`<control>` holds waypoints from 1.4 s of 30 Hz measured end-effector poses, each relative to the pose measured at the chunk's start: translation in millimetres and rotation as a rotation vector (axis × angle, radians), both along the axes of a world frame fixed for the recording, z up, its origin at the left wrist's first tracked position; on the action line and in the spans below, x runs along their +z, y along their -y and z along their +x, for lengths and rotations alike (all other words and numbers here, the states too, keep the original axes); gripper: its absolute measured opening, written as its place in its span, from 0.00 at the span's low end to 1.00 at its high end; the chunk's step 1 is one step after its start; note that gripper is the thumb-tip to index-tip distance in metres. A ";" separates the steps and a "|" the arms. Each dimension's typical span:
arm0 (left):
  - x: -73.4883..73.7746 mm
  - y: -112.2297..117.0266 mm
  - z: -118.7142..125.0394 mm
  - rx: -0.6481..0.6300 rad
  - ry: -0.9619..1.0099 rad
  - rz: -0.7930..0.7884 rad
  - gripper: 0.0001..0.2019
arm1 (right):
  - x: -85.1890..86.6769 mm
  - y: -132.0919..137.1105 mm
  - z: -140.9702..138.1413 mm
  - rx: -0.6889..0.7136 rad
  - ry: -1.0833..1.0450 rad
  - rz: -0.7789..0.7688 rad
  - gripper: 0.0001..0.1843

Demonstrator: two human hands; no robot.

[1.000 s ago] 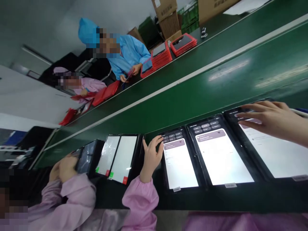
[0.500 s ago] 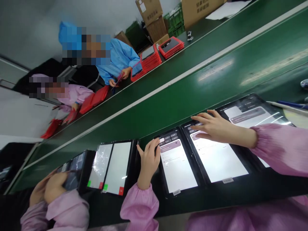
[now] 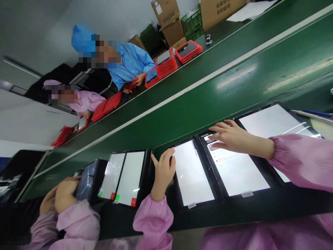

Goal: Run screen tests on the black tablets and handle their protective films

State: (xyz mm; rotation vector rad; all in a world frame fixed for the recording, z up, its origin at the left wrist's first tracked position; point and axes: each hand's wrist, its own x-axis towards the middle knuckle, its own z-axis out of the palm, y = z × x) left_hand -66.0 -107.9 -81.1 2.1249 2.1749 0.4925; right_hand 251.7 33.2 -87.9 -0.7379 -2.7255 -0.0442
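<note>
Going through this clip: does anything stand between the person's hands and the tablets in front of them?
Nothing visible does. The right hand lies directly over a lit tablet, and the left hand sits at the edge of the next tablet, with no object between.

A factory production line is indicated: tablets are laid out along a green conveyor belt, red-cased tablets are stacked beyond, cardboard cartons are piled behind, and hooded cleanroom smocks are worn.

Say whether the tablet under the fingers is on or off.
On: the tablet is lit, showing a white page with small text.
</note>
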 end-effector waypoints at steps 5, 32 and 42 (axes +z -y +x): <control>7.1 -4.8 14.3 -0.023 -0.040 0.034 0.17 | -0.4 0.2 0.6 -0.003 0.006 0.001 0.15; 4.3 -5.4 61.9 -0.248 -0.190 0.072 0.19 | 31.5 23.9 196.5 -0.511 -0.322 -0.114 0.34; 25.9 -55.4 135.5 -0.485 -0.089 0.016 0.21 | 9.6 14.2 197.3 -0.640 -0.201 -0.143 0.35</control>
